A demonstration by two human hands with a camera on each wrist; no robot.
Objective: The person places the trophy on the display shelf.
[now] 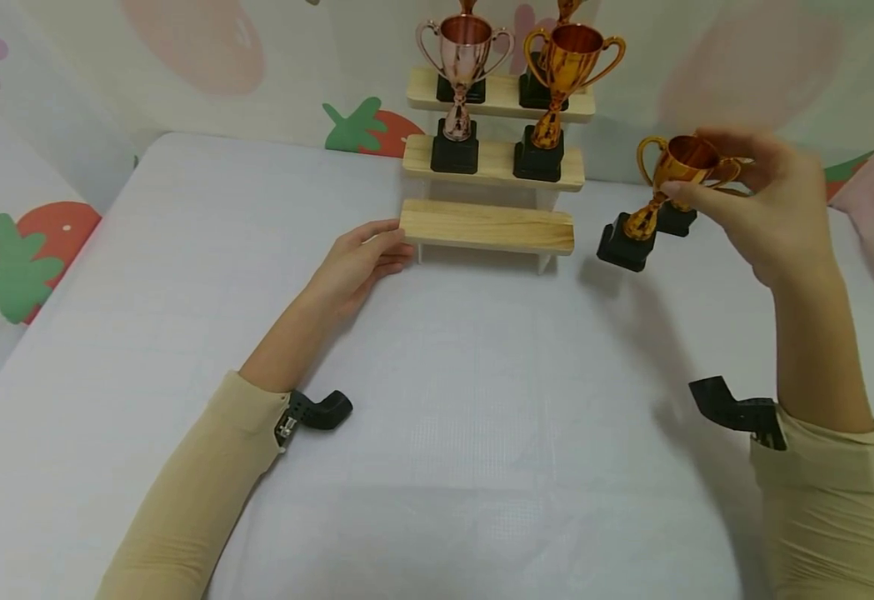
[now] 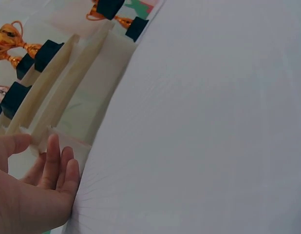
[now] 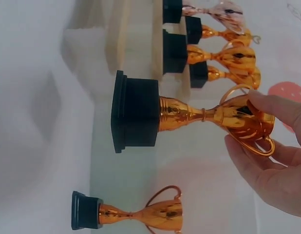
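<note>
A tiered wooden display stand (image 1: 486,227) stands at the back of the table. My left hand (image 1: 354,265) holds its lowest board's left end, with the thumb and fingers about the corner in the left wrist view. My right hand (image 1: 777,196) grips a gold trophy (image 1: 641,223) by its cup, between thumb and fingers. That trophy is raised off the table right of the stand, tilted, its black base (image 3: 136,112) lowermost. Behind it stands another gold trophy (image 3: 160,214), mostly hidden in the head view.
On the middle board stand a pink-gold trophy (image 1: 459,100) and a gold trophy (image 1: 560,92). More trophies on the top board are partly hidden behind them. The lowest board is bare. A white cloth (image 1: 437,400) covers the table; a strawberry-print curtain (image 1: 294,50) hangs behind.
</note>
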